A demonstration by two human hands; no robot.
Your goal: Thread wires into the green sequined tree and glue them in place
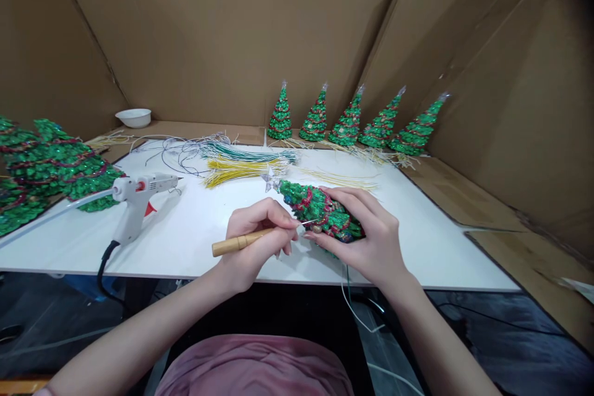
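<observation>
A small green Christmas tree [310, 201] with red garland lies tilted over the white table, its clear star [269, 182] pointing left. My right hand [374, 235] is wrapped round its wider lower part. Between the thumb and fingers of my left hand [257, 232] is an awl [242, 242] with a wooden, bamboo-like handle. Its thin metal tip reaches the side of the tree near my right thumb; whether it pierces the surface I cannot tell. A white and a green wire [346, 291] hang below the tree over the table's front edge.
A white glue gun [146, 189] with a cable stands at the left, by larger green trees [77, 164]. Yellow wires [227, 172] and green wires [245, 151] lie mid-table. Several small trees [346, 124] line the back. A white bowl [134, 117] sits behind; cardboard walls [185, 43] enclose the table.
</observation>
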